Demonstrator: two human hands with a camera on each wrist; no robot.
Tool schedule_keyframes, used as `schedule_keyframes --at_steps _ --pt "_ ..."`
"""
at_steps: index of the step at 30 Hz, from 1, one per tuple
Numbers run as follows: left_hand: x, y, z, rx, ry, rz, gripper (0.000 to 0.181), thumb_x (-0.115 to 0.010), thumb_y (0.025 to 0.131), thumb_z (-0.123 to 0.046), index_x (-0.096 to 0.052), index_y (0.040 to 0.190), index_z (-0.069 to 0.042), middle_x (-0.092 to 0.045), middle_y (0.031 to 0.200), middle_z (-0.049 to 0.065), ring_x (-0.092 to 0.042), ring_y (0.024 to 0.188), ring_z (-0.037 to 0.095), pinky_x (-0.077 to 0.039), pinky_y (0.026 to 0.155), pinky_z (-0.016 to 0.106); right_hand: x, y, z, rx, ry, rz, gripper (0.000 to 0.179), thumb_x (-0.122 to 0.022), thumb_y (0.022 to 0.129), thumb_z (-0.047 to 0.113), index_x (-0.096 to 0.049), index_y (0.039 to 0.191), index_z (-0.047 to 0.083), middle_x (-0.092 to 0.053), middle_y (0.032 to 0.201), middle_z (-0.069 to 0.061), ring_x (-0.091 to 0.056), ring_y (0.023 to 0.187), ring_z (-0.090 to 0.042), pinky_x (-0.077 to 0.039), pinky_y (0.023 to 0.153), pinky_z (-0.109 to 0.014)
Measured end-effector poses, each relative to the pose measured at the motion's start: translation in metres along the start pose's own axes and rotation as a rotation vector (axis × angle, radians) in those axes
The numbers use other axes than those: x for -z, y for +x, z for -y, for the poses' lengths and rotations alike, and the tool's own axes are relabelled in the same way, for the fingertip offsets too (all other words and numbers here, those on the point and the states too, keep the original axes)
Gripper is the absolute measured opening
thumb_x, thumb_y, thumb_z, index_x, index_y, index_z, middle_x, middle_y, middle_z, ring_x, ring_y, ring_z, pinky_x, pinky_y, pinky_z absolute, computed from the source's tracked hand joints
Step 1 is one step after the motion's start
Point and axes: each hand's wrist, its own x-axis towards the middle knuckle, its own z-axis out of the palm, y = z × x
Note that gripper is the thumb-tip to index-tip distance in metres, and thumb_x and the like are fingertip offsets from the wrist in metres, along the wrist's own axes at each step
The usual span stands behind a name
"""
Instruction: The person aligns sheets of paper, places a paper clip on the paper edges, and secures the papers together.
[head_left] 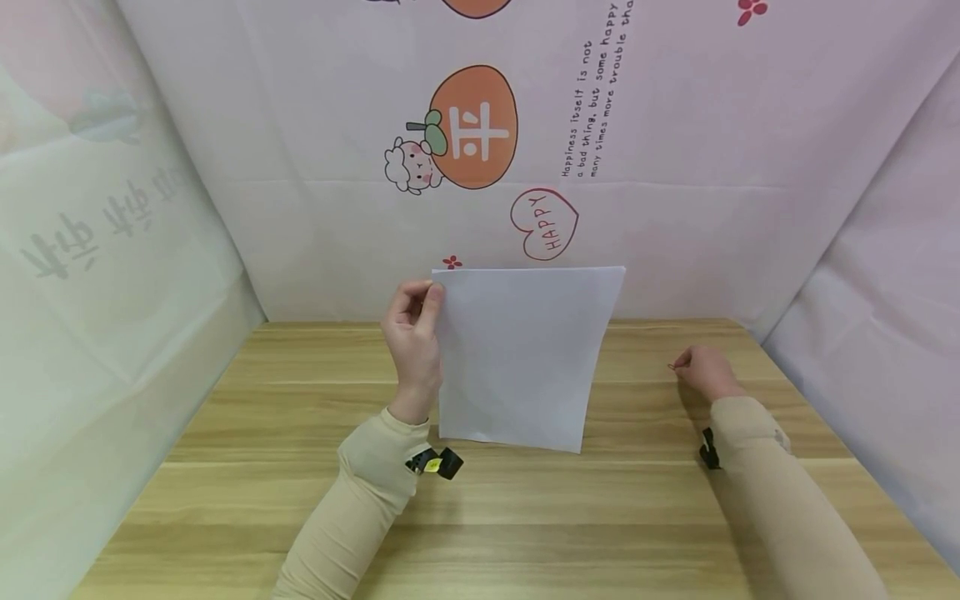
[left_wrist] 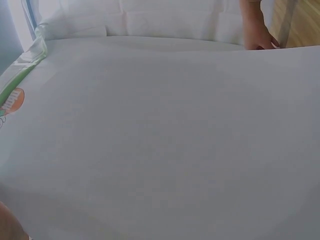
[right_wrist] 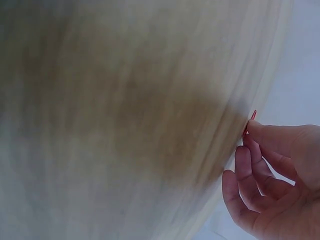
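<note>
Pinched by its upper left edge, white paper [head_left: 525, 358] hangs upright from my left hand [head_left: 415, 333] over the middle of the table. In the left wrist view the paper [left_wrist: 165, 130] fills most of the picture, and a second edge shows behind the front one. Only a bit of the left hand [left_wrist: 11, 222] appears there, at the lower left corner. My right hand [head_left: 707, 371], off to the right above the table, pinches a small red paper clip [right_wrist: 254, 115] between thumb and forefinger. One looped end of the clip sticks out past the fingertips; the rest is hidden.
The wood-grain table [head_left: 517, 533] runs back to a white printed cloth [head_left: 675, 167] hanging behind it. More cloth hangs at the left [head_left: 112, 292] and right sides. Both sleeved wrists carry a small black camera [head_left: 448, 463].
</note>
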Motion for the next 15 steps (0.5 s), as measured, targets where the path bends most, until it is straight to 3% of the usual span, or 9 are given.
schedule_keyframes --at_steps 4,15 --pt "-0.0004 -0.0012 -0.0002 0.004 -0.001 0.002 0.012 -0.067 0.088 -0.012 -0.064 0.09 0.0 -0.062 0.085 -0.002 -0.054 0.079 0.014 -0.045 0.073 0.022 -0.0004 0.0015 -0.0026 -0.003 -0.012 0.006 0.015 -0.061 0.087 0.006 -0.068 0.089 -0.008 -0.066 0.092 -0.027 -0.06 0.086 -0.045 -0.047 0.077 -0.052" --pt "-0.0003 -0.0011 -0.0003 -0.003 -0.004 0.003 0.023 -0.067 0.088 -0.012 -0.06 0.092 0.009 -0.061 0.084 -0.003 -0.054 0.078 0.013 -0.044 0.073 0.021 0.0017 0.0019 -0.0014 -0.032 0.001 0.039 0.017 -0.059 0.087 0.006 -0.067 0.091 -0.009 -0.065 0.095 -0.029 -0.06 0.086 -0.044 -0.048 0.074 -0.049"
